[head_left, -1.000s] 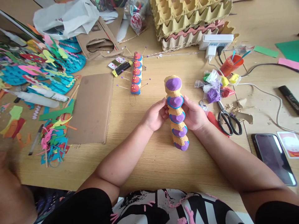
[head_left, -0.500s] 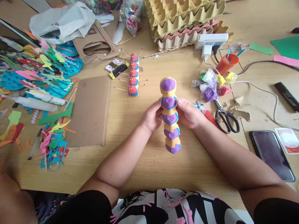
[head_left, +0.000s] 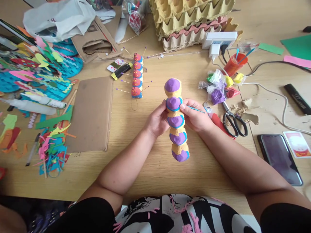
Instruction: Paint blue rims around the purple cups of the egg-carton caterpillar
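A bumpy orange strip (head_left: 178,128) with purple clay caps and blue edging hangs between my hands over the table. My left hand (head_left: 158,119) is closed on its left side near the second bump. My right hand (head_left: 194,115) grips its right side at the same height, with a thin blue stick (head_left: 196,109) showing at the thumb and pointing right. The fingers under the strip are hidden. Farther back stands a smaller strip (head_left: 137,75) with red smiling faces, blue edges and purple-tipped pins.
Cardboard (head_left: 91,113), colourful paper scraps (head_left: 53,145) and glue bottles (head_left: 34,105) lie left. Egg trays (head_left: 191,22) are stacked behind. Right are scissors (head_left: 234,121), clay bags (head_left: 218,87), an orange cup (head_left: 235,64), a power strip (head_left: 220,39) and a phone (head_left: 279,158).
The strip's upper end has shifted slightly left and up with my hands. The blue stick at my right thumb now shows plainly. A blurred arm at the lower left has moved mostly out of view.
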`<state>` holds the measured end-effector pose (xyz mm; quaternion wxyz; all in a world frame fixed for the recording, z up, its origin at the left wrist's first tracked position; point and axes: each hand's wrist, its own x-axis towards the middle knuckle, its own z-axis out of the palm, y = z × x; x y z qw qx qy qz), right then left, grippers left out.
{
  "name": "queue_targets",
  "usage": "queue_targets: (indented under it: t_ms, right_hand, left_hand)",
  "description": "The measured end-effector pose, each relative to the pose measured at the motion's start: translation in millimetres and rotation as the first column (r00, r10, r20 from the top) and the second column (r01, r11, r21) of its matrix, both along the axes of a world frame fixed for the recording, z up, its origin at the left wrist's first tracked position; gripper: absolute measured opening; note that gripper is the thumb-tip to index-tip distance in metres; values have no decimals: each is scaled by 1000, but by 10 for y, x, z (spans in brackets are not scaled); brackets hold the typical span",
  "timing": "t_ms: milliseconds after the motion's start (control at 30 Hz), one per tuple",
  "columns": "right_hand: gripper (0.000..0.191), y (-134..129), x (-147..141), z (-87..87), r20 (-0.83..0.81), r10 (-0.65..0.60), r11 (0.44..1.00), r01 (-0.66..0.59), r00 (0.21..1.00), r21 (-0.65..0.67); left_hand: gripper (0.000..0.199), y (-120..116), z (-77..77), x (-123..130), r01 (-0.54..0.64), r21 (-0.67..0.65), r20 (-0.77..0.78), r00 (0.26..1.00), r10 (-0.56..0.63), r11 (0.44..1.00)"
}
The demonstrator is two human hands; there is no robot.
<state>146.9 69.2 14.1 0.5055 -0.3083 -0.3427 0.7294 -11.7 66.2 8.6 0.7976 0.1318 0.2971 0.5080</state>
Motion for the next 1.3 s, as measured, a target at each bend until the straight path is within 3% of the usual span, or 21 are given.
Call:
queue_targets:
  t_ms: [133,333,433,667,933,1100,1300]
  right_hand:
    - [36,-21,-29,19,-30,-35,999,35,999,-25]
    - [34,-6,-22,34,-87,9,999,-12,996,-36]
    - [35,15,3,14,-47,60,998,-61,997,-7]
    - [33,7,25,1,77,-27,997,21,997,75]
    - [32,34,94,-64,216,-56,986,19,975,168]
    - [25,22,98,-89,240,-141,967,82,960,242]
    - [33,38,100,-84,233,-87,976,36,969,216]
  left_hand:
    - [28,-6,37,-5,51,12,-18,999,-51,999]
    - [16,-12,10,-10,34,69,-83,996,-29,997]
    - [21,-16,-5,-2,54,87,-119,992,-43,995]
    - [26,-20,31,29,46,126,-148,989,-27,991]
    - [34,-18,-13,10,45,173,-204,979,-9,984]
    - [34,-23,-19,19,21,178,-184,983,13,984]
    - [35,-32,31,35,10,157,-150,989,14,987]
